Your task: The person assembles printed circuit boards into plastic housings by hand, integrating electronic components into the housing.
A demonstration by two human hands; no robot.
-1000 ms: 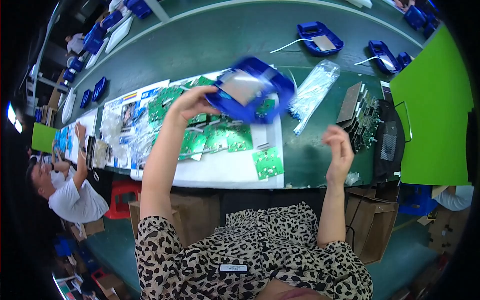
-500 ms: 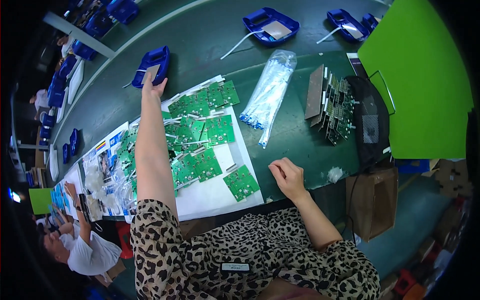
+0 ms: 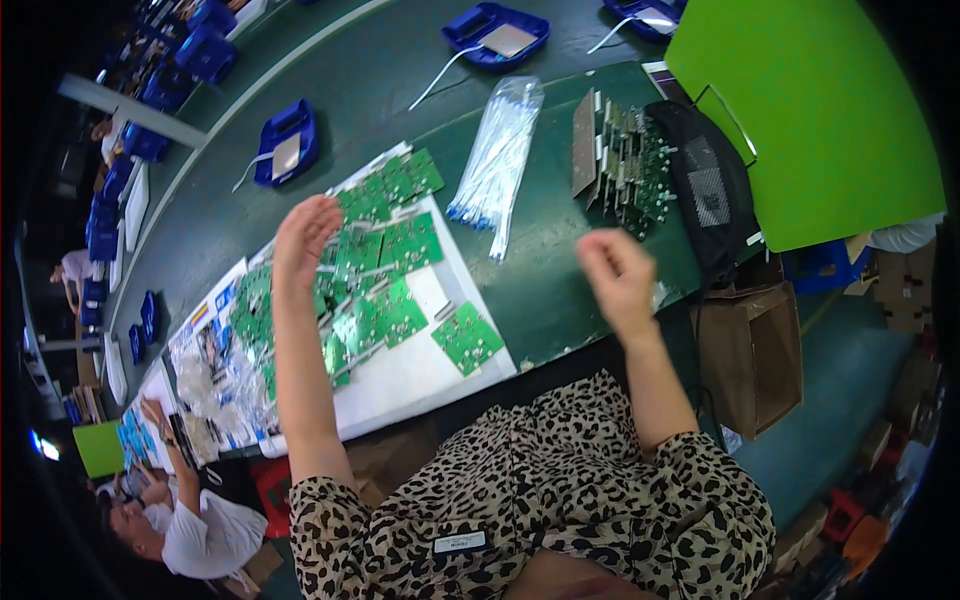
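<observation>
My left hand (image 3: pixel 305 240) is raised over the left part of the green circuit boards (image 3: pixel 385 312), its fingers loosely bent and apart from the thumb, with nothing seen in it. Beyond its fingertips a blue plastic housing (image 3: pixel 301 121) lies on the conveyor, with a beige plate and a white cable inside it; the hand does not touch it. My right hand (image 3: pixel 620 285) hovers above the green table, slightly blurred, its fingers curled in and no object visible in them. Nearest to it is a stack of upright circuit boards (image 3: pixel 625 165).
A clear bag of white cables with blue ends (image 3: pixel 497 155) lies mid-table. More blue housings (image 3: pixel 497 38) sit along the conveyor. At right are a black mesh bag (image 3: pixel 705 185), a green panel (image 3: pixel 810 120) and a cardboard box (image 3: pixel 745 360). A co-worker (image 3: pixel 205 535) sits at left.
My left hand has drawn back from the blue housing toward me, leaving it on the conveyor. My right hand has lifted and moved to the right. The whole view has shifted slightly.
</observation>
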